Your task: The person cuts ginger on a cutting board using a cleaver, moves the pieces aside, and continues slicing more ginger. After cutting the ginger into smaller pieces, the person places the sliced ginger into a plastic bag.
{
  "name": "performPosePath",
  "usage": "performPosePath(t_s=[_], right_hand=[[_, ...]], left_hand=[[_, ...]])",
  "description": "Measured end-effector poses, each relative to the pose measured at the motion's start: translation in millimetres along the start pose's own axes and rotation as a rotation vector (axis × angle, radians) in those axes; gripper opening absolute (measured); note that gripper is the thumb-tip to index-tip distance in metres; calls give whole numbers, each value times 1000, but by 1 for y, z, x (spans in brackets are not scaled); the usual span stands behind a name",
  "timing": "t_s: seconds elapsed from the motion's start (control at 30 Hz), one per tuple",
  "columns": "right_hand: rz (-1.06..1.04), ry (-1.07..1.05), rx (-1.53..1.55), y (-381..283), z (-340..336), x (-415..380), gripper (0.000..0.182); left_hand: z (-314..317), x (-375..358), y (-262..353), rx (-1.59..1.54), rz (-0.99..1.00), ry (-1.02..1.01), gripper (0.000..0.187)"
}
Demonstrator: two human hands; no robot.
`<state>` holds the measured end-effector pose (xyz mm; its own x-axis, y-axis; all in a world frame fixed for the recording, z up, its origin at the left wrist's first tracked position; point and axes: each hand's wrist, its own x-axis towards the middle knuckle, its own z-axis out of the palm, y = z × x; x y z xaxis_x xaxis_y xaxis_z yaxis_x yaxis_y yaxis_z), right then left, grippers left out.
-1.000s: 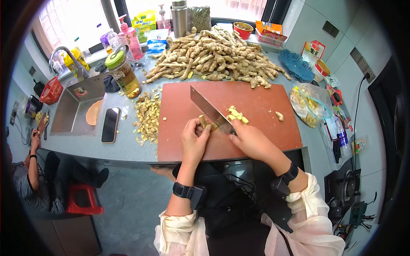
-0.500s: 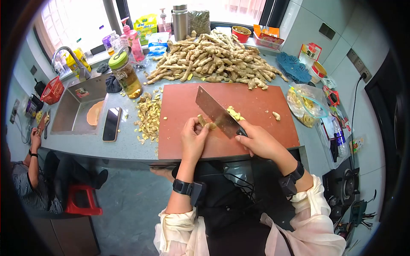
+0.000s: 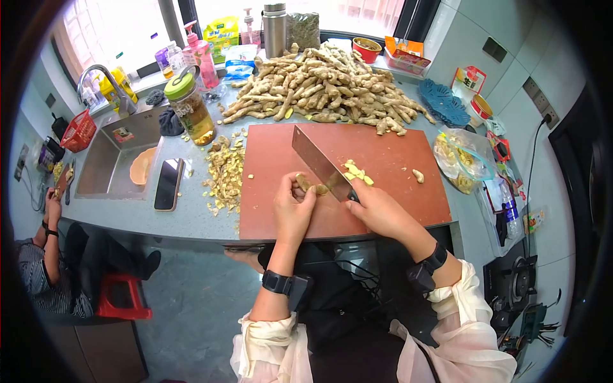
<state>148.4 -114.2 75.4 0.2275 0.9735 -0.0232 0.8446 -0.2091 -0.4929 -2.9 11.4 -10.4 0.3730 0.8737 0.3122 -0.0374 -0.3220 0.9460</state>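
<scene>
My right hand [image 3: 377,209] is closed round the black handle of a cleaver [image 3: 319,165], whose broad blade stands upright over the reddish-brown cutting board [image 3: 274,150]. My left hand [image 3: 292,207] pinches a piece of ginger [image 3: 319,189] just left of the blade. Part of that ginger is hidden by my fingers. Several pale yellow ginger slices [image 3: 357,172] lie on the board on the blade's right side. A small ginger stub [image 3: 418,175] rests further right. Behind the board rises a big heap of ginger roots [image 3: 325,83].
Ginger scraps [image 3: 225,175] lie left of the board, beside a phone [image 3: 168,185] and a green-lidded jar [image 3: 190,112]. Further left is the sink [image 3: 105,188]. Right of the board stands a plastic bag [image 3: 463,153]. A seated person [image 3: 57,262] works at far left.
The cleaver's handle and my right hand have shifted slightly left, bringing the blade nearer the ginger in my left hand. The view has also moved a little.
</scene>
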Motion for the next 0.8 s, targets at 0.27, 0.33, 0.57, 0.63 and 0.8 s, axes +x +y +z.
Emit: performPosePath(t_s=[0.27, 0.33, 0.57, 0.63, 0.8], right_hand=[[231, -107, 346, -10, -26, -14, 29], [198, -70, 331, -6, -25, -17, 29], [126, -73, 270, -5, -19, -19, 29], [113, -70, 256, -5, -18, -16, 30], [111, -103, 121, -10, -18, -13, 32]], left_hand=[[-2, -2, -1, 98, -46, 100, 43], [-1, -2, -7, 84, -53, 102, 42], [-2, -3, 2, 119, -65, 117, 46], [-3, -4, 9, 105, -74, 113, 48], [-3, -3, 5, 135, -28, 112, 53]])
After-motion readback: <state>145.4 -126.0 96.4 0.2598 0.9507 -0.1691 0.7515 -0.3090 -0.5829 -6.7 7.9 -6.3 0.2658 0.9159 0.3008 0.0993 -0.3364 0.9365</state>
